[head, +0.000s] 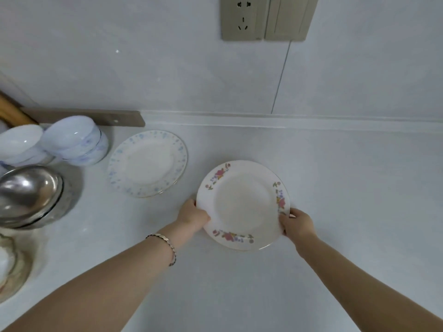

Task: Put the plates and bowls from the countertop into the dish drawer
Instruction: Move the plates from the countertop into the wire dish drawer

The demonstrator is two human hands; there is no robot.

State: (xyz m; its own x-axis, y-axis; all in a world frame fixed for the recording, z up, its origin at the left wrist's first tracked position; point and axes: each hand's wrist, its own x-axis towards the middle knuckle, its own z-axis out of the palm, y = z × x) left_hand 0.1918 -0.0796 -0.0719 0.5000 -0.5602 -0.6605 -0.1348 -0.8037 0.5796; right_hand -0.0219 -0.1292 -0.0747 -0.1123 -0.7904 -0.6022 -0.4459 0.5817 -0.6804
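A white plate with pink flowers [242,202] lies on the white countertop [335,188], near the middle. My left hand [194,215] grips its left rim and my right hand [296,224] grips its right rim. A second edge shows under its near side, so it may rest on another plate. To its left lies a white plate with a blue speckled rim [147,162]. Upside-down white and blue bowls [76,140] are stacked at the far left. The dish drawer is not in view.
Stacked steel bowls [28,195] sit upside down at the left edge, with a patterned dish [12,267] below them. A grey bar [96,117] runs along the wall's foot at left. A socket [242,17] and a switch [291,17] are on the wall above.
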